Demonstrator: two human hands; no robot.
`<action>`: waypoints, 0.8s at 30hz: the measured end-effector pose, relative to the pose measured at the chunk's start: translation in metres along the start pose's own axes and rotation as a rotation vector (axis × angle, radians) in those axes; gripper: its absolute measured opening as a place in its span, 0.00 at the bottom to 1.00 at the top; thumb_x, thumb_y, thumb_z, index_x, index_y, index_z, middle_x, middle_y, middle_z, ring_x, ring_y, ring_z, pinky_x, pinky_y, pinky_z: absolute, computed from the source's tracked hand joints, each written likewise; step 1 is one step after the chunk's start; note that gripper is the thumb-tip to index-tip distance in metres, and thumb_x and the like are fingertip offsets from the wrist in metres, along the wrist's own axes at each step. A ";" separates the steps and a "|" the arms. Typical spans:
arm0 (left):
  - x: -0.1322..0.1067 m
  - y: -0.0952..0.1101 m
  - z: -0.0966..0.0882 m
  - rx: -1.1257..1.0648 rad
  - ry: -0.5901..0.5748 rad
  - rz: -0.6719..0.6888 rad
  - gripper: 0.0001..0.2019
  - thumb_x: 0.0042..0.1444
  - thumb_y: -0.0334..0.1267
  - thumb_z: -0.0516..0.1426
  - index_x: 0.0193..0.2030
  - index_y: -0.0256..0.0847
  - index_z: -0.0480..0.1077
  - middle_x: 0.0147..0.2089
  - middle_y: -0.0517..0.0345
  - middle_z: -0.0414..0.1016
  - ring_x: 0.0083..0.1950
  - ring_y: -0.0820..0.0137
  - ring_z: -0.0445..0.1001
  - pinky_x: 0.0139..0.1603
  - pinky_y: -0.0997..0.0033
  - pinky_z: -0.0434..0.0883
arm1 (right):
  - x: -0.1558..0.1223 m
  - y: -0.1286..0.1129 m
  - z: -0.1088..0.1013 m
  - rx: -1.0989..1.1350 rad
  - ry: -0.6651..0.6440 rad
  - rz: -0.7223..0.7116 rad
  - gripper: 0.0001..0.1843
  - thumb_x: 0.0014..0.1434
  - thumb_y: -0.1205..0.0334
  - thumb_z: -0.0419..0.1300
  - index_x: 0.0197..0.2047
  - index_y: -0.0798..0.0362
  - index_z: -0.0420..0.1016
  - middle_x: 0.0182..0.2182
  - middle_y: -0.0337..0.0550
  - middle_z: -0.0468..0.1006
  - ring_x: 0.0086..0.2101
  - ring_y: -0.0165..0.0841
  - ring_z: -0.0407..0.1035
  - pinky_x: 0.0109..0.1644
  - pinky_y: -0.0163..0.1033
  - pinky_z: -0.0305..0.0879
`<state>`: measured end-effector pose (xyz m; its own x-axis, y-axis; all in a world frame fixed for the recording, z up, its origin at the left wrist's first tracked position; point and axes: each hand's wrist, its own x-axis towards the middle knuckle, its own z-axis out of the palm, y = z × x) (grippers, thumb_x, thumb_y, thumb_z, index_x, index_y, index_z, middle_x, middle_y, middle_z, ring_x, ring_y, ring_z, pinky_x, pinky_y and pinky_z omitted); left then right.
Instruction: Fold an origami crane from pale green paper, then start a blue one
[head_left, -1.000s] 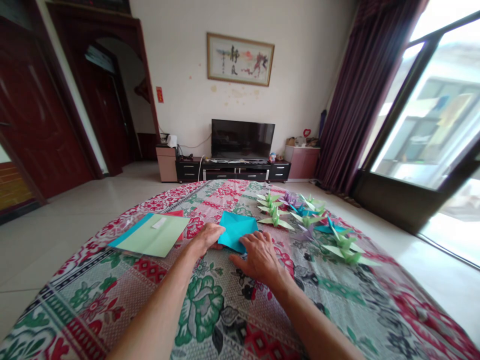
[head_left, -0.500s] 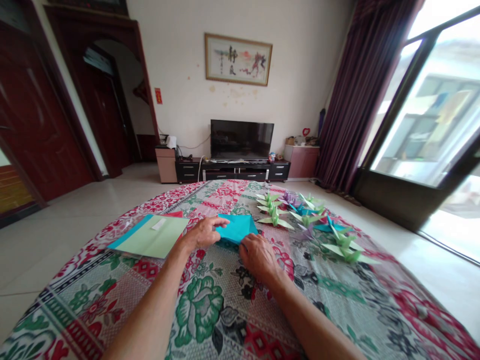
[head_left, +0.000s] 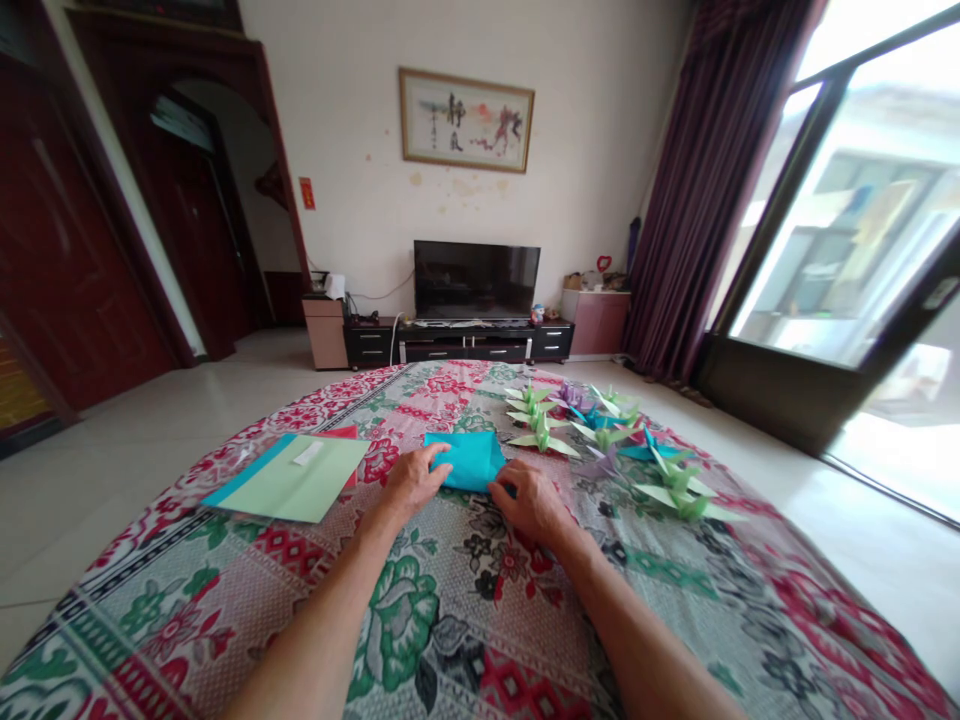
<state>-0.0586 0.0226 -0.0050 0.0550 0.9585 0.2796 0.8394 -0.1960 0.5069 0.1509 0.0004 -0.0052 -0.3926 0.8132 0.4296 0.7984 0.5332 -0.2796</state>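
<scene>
A folded piece of blue origami paper (head_left: pixel 466 458) lies on the flowered tablecloth between my hands. My left hand (head_left: pixel 414 480) holds its left side, with the index finger and thumb on the sheet. At the lower right corner, my right hand (head_left: pixel 529 500) has curled fingers closed on the paper edge; its fingertips are partly hidden. To the left lies a stack of paper with a light green sheet (head_left: pixel 315 485) on top, and blue and red edges show beneath it. On the right stand several folded paper cranes, among them a green crane (head_left: pixel 541 436) and a blue crane (head_left: pixel 654 448).
A small white strip (head_left: pixel 306 454) rests on the green sheet. The round table's cloth (head_left: pixel 495 610) is patterned red, green and grey. Beyond the table stand a television (head_left: pixel 477 280) on a black cabinet and, at the right, a purple curtain (head_left: pixel 679 200) by a glass door.
The blue paper's right side now looks folded in, with a squarer outline. My right hand has shifted slightly at the corner, and the left thumb and index finger have come down onto the paper.
</scene>
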 end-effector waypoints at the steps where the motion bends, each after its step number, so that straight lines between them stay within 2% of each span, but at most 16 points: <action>1: 0.000 0.001 0.002 0.023 0.018 0.000 0.21 0.52 0.42 0.53 0.53 0.43 0.68 0.35 0.56 0.75 0.37 0.67 0.72 0.39 0.72 0.66 | 0.000 -0.001 0.001 -0.015 0.003 0.021 0.16 0.60 0.59 0.50 0.25 0.55 0.72 0.27 0.42 0.73 0.31 0.29 0.67 0.38 0.32 0.57; 4: -0.001 0.002 0.004 0.070 0.086 0.070 0.21 0.54 0.40 0.53 0.55 0.43 0.65 0.42 0.53 0.75 0.45 0.66 0.71 0.47 0.70 0.65 | 0.001 -0.009 0.004 -0.068 0.006 0.092 0.16 0.60 0.58 0.50 0.26 0.55 0.73 0.29 0.43 0.73 0.31 0.29 0.68 0.36 0.32 0.57; 7: -0.003 0.006 0.000 0.135 0.245 0.145 0.15 0.55 0.37 0.51 0.49 0.41 0.69 0.46 0.51 0.72 0.50 0.64 0.68 0.53 0.68 0.62 | 0.001 -0.018 0.006 -0.112 -0.003 0.149 0.17 0.60 0.58 0.49 0.26 0.54 0.73 0.30 0.44 0.74 0.30 0.30 0.69 0.35 0.33 0.57; 10: -0.008 0.015 -0.005 0.193 0.365 0.144 0.12 0.58 0.38 0.48 0.40 0.41 0.72 0.43 0.50 0.71 0.49 0.64 0.67 0.53 0.68 0.62 | 0.003 -0.022 0.008 -0.144 -0.007 0.186 0.17 0.60 0.59 0.49 0.27 0.54 0.74 0.31 0.46 0.75 0.30 0.31 0.69 0.34 0.34 0.57; 15: -0.017 0.027 0.001 0.206 0.257 0.128 0.15 0.58 0.45 0.48 0.32 0.42 0.72 0.36 0.52 0.71 0.40 0.67 0.69 0.43 0.71 0.65 | 0.003 -0.023 0.011 -0.147 -0.007 0.219 0.17 0.60 0.59 0.48 0.29 0.54 0.75 0.32 0.47 0.75 0.29 0.31 0.69 0.33 0.33 0.57; 20: -0.019 0.021 0.013 0.234 0.194 0.163 0.13 0.54 0.47 0.53 0.38 0.42 0.73 0.41 0.51 0.71 0.46 0.65 0.68 0.49 0.70 0.64 | 0.000 -0.022 0.009 -0.081 0.005 0.171 0.12 0.56 0.58 0.53 0.29 0.53 0.75 0.32 0.44 0.74 0.29 0.29 0.68 0.32 0.32 0.57; 24: -0.022 0.017 0.016 0.280 0.115 0.189 0.15 0.55 0.47 0.52 0.38 0.41 0.74 0.40 0.51 0.71 0.45 0.65 0.68 0.50 0.68 0.64 | 0.001 -0.014 0.001 0.023 -0.011 0.044 0.11 0.54 0.60 0.54 0.26 0.54 0.75 0.28 0.42 0.74 0.29 0.28 0.67 0.34 0.31 0.56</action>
<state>-0.0370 0.0020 -0.0159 0.1758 0.8779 0.4455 0.9366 -0.2885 0.1988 0.1391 -0.0059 -0.0015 -0.3629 0.8384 0.4067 0.8043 0.5022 -0.3177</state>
